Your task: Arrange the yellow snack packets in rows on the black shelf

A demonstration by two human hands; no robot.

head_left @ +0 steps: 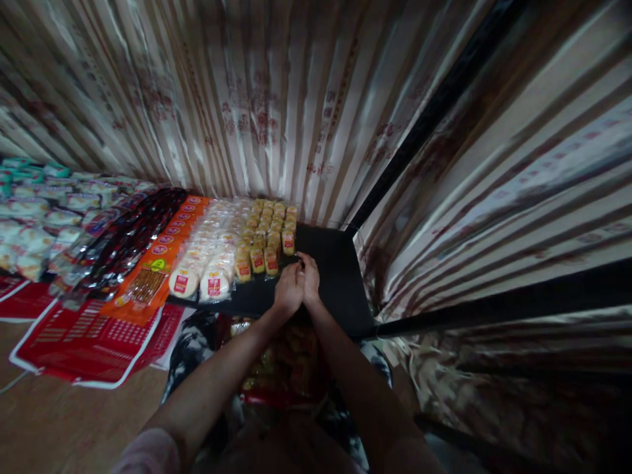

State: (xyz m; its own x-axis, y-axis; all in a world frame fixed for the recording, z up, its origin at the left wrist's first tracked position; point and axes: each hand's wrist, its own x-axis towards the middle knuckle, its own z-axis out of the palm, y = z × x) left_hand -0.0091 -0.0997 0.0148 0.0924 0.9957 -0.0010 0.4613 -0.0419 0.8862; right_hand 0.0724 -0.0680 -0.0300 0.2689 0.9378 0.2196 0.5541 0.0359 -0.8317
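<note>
My left hand (289, 287) and my right hand (311, 278) are pressed together over the black shelf (340, 276), fingers curled. Whatever lies between them, if anything, is hidden. Just left of my fingertips stand rows of small yellow wrapped snack packs (271, 261), several with red labels. Beside those lie rows of round white wrapped crackers (214, 284) with red labels. Below my forearms, between my legs, a dim red bag or box (276, 397) holds more yellowish wrapped packs.
Farther left lie an orange snack bag (160, 253), dark shiny packets (123, 240) and white packets (29, 207). A red printed bag (93, 342) hangs below the shelf edge. Striped printed curtains (276, 99) and black frame bars (424, 118) enclose the back and right.
</note>
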